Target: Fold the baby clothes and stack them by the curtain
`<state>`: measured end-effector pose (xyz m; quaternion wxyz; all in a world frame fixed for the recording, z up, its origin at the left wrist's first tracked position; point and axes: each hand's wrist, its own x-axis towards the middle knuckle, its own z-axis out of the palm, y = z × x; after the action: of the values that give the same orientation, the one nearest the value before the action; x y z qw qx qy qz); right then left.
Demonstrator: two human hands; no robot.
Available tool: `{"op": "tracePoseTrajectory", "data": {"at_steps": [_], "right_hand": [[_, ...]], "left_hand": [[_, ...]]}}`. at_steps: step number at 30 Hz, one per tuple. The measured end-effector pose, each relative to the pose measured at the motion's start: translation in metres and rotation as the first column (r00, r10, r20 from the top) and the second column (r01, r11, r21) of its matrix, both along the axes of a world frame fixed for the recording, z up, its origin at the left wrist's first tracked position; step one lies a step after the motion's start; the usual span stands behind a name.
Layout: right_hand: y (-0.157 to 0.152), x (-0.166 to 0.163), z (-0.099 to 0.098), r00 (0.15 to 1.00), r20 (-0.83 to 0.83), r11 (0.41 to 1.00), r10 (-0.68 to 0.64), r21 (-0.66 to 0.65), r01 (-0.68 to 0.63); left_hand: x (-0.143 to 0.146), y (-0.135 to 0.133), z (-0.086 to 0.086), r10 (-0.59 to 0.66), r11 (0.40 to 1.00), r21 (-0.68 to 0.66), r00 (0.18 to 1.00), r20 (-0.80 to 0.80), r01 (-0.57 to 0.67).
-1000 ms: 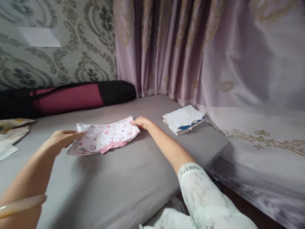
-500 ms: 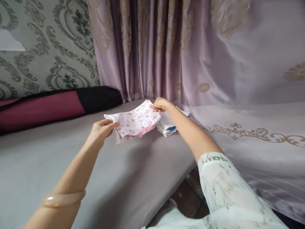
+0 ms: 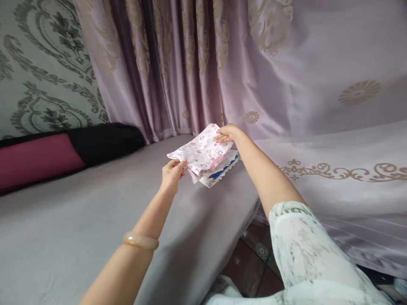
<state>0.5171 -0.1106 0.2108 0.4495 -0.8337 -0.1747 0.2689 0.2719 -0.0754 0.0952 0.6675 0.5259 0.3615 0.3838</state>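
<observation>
A folded white garment with pink flower print and a pink hem [image 3: 201, 151] is held over a small stack of folded white and blue cloths [image 3: 219, 171] near the far right corner of the grey mattress [image 3: 95, 212]. My left hand [image 3: 172, 172] pinches the garment's near left corner. My right hand [image 3: 226, 133] grips its far right corner. The garment covers most of the stack and seems to rest on it. A pale bangle [image 3: 140, 241] sits on my left wrist.
A long black and maroon bag [image 3: 63, 150] lies along the patterned wall at the mattress's far left. Lilac curtains [image 3: 254, 63] hang behind and drape over the right side. Dark floor [image 3: 251, 262] shows past the mattress's right edge.
Both hands lifted the printed garment from the middle of the mattress and carried it right, onto the stack of folded cloths. The view swung right with it.
</observation>
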Motion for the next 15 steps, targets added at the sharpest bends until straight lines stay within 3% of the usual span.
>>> {"op": "tracePoseTrajectory", "data": {"at_steps": [7, 15], "right_hand": [[-0.005, 0.031, -0.012, 0.991, 0.125, 0.997, -0.056, -0.048, 0.062], [0.001, 0.073, -0.030, 0.971, 0.219, 0.987, -0.094, -0.107, 0.119]], "left_hand": [[0.046, -0.005, -0.022, -0.034, 0.993, -0.113, 0.998, 0.045, 0.039], [0.072, -0.010, -0.033, -0.069, 0.971, -0.225, 0.996, 0.051, 0.079]]}}
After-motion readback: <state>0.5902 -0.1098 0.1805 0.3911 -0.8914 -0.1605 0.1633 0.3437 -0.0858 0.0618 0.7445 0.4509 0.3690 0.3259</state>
